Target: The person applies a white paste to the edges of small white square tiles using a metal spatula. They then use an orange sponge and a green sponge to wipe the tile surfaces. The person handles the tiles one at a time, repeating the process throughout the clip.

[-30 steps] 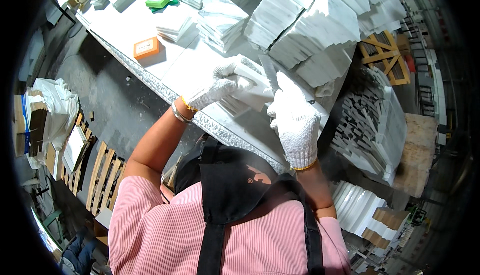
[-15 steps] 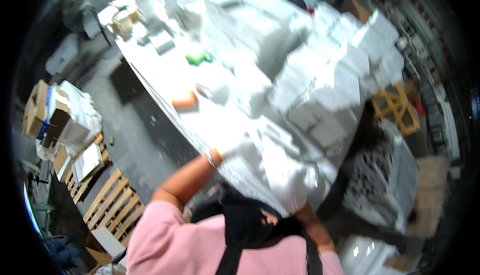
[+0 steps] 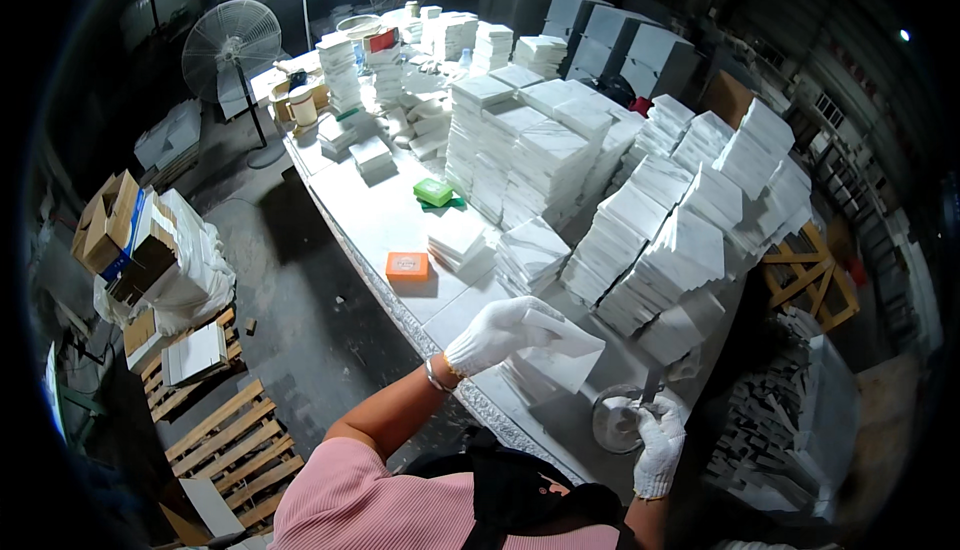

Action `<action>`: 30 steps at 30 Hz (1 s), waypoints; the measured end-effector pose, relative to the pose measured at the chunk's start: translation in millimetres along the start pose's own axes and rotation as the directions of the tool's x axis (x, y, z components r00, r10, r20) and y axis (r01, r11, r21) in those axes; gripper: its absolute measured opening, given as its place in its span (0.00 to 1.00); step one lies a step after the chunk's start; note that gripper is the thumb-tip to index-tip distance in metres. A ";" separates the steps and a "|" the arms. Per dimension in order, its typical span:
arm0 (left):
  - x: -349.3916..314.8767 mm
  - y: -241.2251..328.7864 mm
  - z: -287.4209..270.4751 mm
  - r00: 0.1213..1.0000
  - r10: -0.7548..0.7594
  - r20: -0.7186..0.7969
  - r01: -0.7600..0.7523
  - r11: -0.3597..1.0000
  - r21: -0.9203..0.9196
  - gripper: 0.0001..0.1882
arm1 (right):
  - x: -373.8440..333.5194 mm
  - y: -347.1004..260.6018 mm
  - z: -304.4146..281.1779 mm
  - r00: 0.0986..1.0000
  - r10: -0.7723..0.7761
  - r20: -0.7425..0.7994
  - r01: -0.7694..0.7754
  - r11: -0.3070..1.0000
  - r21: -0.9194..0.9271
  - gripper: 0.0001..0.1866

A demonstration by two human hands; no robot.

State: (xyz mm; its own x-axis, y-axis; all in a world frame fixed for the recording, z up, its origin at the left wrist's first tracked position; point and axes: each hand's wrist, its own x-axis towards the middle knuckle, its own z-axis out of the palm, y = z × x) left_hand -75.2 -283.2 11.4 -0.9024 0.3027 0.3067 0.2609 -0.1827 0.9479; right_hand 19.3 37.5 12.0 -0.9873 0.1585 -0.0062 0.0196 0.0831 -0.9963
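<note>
My left hand (image 3: pixel 497 334), in a white knit glove, is closed on the edge of a white marble tile (image 3: pixel 568 354), held tilted above a low stack of tiles. Farther right, my right hand (image 3: pixel 658 450), gloved as well, has its fingers bent around a small flat grey blade-like tool (image 3: pixel 652 386) at the rim of a round shallow dish (image 3: pixel 608 424). The dish holds something whitish that I cannot make out. Beyond the left hand an orange box (image 3: pixel 407 267) and a green block (image 3: pixel 433 191) lie on the table.
Tall stacks of marble tiles (image 3: pixel 525 155) fill the table's middle and right. The table's stone edge (image 3: pixel 385 307) runs along the left. Past it are wooden pallets (image 3: pixel 235 440), cardboard boxes (image 3: pixel 108 225) and a standing fan (image 3: pixel 232 45). A wooden crate (image 3: pixel 815 275) stands at right.
The hands were close together and blurred; now they are apart, the left with the tile, the right over the dish to the right. The head view has shifted and sharpened.
</note>
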 end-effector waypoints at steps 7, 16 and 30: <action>18.4 11.2 16.3 0.828 0.440 0.348 -0.546 0.486 0.682 0.23 | 2.2 24.4 3.7 0.984 0.179 0.001 -0.178 0.977 0.121 0.07; 14.1 -35.4 23.9 0.734 0.478 0.483 -0.615 0.164 0.771 0.21 | -7.2 9.4 20.7 0.985 0.120 -0.126 -0.107 0.988 0.108 0.06; -2.0 -13.0 21.7 0.848 -0.023 0.530 -0.467 0.443 0.765 0.34 | -11.9 12.7 29.2 0.976 0.214 -0.048 -0.195 0.948 0.252 0.06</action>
State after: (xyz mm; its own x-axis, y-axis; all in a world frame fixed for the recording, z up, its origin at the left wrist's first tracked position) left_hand -69.4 -261.1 0.4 -0.5890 0.7566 0.2840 0.7994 0.4938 0.3423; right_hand 26.8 7.9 -3.0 -0.9515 0.2200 -0.2151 0.1718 -0.1997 -0.9647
